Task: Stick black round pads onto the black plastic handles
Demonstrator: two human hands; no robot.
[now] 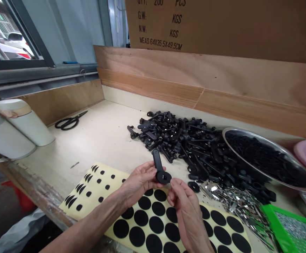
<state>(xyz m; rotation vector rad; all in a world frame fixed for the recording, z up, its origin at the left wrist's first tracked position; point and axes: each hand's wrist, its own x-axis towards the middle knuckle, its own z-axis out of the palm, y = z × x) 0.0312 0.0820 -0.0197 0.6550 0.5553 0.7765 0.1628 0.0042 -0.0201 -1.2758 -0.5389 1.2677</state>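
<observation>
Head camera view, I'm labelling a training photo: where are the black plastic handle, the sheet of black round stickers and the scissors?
Black plastic handle point(163, 177): head view, on its round end.
Sheet of black round stickers point(92, 207): head view, on the bare cream backing.
Scissors point(75, 119): head view, near the pivot.

one left hand point(139, 181) and one right hand point(187, 207) are at one black plastic handle point(158, 167), with one loose black disc point(193, 186) just beside them; around them lie two sticker sheets point(90, 189), one heap of black parts point(179, 140), one steel bowl point(267, 147), one pink basin point(301, 147), one green tray point(279, 228), one pair of scissors point(70, 120) and two white cylinders point(24, 121)
</observation>
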